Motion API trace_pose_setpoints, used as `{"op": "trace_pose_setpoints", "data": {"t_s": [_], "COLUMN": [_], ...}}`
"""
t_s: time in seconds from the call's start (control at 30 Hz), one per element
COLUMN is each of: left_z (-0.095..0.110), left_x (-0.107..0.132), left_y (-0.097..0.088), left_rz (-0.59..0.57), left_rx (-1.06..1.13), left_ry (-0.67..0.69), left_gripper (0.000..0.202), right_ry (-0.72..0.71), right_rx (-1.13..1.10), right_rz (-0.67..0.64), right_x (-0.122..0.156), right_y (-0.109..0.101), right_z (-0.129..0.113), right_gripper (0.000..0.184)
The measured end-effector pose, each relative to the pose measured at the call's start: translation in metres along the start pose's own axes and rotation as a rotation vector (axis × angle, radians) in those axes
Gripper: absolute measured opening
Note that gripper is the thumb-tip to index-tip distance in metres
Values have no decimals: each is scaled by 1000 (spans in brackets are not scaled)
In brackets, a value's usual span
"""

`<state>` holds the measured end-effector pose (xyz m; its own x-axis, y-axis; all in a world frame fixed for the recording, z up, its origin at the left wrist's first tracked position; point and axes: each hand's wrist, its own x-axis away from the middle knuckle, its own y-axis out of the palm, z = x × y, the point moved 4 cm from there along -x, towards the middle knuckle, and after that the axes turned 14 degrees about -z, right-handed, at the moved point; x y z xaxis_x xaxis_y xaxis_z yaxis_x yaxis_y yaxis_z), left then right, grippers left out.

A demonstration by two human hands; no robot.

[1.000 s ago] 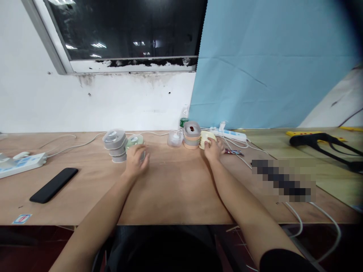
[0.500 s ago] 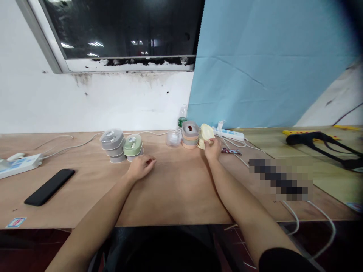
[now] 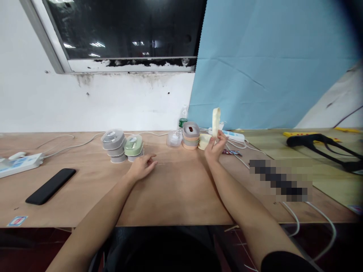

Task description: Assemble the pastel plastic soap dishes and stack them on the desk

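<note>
My right hand (image 3: 215,148) pinches a shallow cream dish (image 3: 216,121) and holds it on edge above the table. Just behind that hand sits a cream container (image 3: 204,141), partly covered by the fingers. Beside it on the left stands a stack of grey and peach containers (image 3: 191,136) with a brown-red slot in the top one. My left hand (image 3: 141,166) rests on the table with fingers loosely apart, holding nothing. Closest to it are a green-topped container (image 3: 134,145) on a grey one and a stack of grey containers (image 3: 113,141).
A clear plastic piece (image 3: 174,138) and a green-labelled bottle (image 3: 183,120) stand near the wall. White power strips (image 3: 232,136) and cables lie at both sides. A black phone (image 3: 51,186) is at left; a black frame-like object (image 3: 320,141) and pixelated dark item (image 3: 278,177) are right.
My right hand has lifted the cream dish up off the cream container and turned it on edge. My left hand's fingers have spread slightly, with the hand in about the same place.
</note>
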<state>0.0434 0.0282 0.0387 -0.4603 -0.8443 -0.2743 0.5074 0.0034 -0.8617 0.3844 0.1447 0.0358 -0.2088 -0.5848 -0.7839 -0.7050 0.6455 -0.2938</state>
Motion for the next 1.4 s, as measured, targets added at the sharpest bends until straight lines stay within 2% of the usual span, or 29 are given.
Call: {"op": "trace_pose_setpoints", "data": {"t_s": [0.07, 0.13, 0.23, 0.3, 0.37, 0.5, 0.6, 0.73, 0.8, 0.9, 1.1, 1.3, 1.4], "left_z": [-2, -4, -9, -13, -17, -21, -19, -14, -12, -12, -15, -11, -11], "left_x": [0, 0, 2, 4, 6, 8, 6, 1, 0, 0, 0, -1, -1], "left_y": [2, 4, 3, -2, -7, -13, -9, 6, 13, 18, 17, 17, 17], "left_rz": [9, 52, 180, 263, 290, 251, 188, -23, -138, -230, -213, -267, -276], "left_rx": [34, 77, 168, 201, 183, 134, 117, 49, 1, -32, -30, -50, -40], "left_ry": [-8, -17, -34, -52, -90, -183, -214, -228, -201, -173, -181, -161, -165], "left_gripper": [42, 58, 81, 79, 68, 47, 48, 65, 58, 51, 52, 41, 41], "right_ry": [-111, -214, -481, -594, -573, -447, -318, -55, 12, 65, 106, 106, 106], "right_rx": [3, -31, -189, -261, -260, -217, -214, -148, -93, -33, -27, 98, 132], "right_rz": [-84, -263, -562, -691, -724, -752, -766, -694, -658, -591, -503, -434, -455], "right_x": [7, 20, 52, 74, 88, 87, 71, 50, 45, 39, 28, 14, 12], "right_y": [5, 17, 37, 47, 52, 52, 51, 55, 57, 58, 53, 52, 57], "right_z": [-27, -56, -102, -123, -132, -122, -102, -72, -61, -49, -30, -17, -14], "right_gripper": [34, 39, 37, 34, 33, 37, 38, 35, 33, 36, 54, 55, 55]}}
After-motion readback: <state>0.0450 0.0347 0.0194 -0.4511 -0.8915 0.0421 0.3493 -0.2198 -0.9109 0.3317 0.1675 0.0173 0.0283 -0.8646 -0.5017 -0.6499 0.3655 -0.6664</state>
